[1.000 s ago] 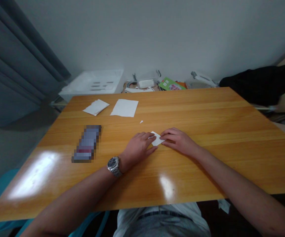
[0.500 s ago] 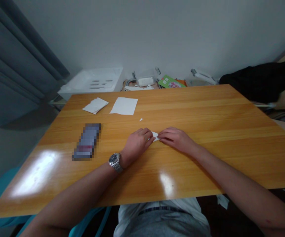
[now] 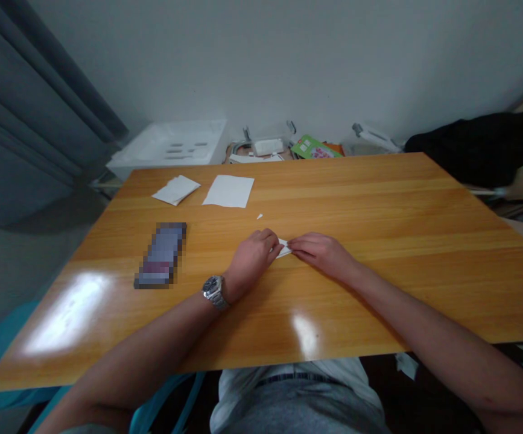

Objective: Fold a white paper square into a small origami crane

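Observation:
A small folded piece of white paper (image 3: 283, 248) lies on the wooden table (image 3: 379, 211) between my hands. My left hand (image 3: 256, 252), with a metal watch (image 3: 215, 292) on its wrist, grips the paper's left part with bent fingers and covers some of it. From the other side, my right hand (image 3: 318, 250) pinches the paper's right end between thumb and fingertips. A tiny white scrap of paper (image 3: 260, 216) rests just beyond my left hand.
A square white sheet (image 3: 229, 191) and a folded white sheet (image 3: 176, 190) lie at the back left. The blurred-out phone (image 3: 161, 256) is left of my hands. Behind the table stand a white foam tray (image 3: 152, 141) and a green booklet (image 3: 313, 147).
My left fingers have shifted slightly on the paper, and a little more of its lower edge shows. My right hand stays at the right end. The whole view has tilted slightly.

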The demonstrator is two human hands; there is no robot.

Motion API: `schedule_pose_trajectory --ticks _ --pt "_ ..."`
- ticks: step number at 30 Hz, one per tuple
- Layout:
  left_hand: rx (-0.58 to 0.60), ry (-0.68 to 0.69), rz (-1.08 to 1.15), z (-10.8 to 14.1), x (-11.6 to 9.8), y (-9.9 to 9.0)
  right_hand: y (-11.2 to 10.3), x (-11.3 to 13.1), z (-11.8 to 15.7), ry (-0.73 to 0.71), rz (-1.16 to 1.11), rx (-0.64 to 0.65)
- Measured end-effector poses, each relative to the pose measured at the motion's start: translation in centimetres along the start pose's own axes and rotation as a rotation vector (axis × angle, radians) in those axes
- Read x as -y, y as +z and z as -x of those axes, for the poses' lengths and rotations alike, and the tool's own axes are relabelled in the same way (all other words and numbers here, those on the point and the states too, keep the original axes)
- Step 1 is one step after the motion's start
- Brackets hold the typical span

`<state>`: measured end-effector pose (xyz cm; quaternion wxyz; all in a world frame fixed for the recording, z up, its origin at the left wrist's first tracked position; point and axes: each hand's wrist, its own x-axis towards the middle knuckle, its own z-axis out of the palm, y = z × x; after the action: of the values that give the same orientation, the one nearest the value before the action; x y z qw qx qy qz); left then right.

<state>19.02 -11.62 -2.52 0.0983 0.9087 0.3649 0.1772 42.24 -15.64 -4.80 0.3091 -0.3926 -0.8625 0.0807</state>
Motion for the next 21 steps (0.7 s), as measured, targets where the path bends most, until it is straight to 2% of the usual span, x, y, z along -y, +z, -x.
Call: schedule_pose_trajectory --ticks 12,21 --pt "-0.022 0.015 0.262 1.1 1.0 -0.2 0.0 -0.1 0.3 0.057 -0.003 -0.014" --pt "-0.041 -0.048 0.286 0.7 0.7 0.0 -0.4 0.2 0.4 0.048 0.03 0.015"
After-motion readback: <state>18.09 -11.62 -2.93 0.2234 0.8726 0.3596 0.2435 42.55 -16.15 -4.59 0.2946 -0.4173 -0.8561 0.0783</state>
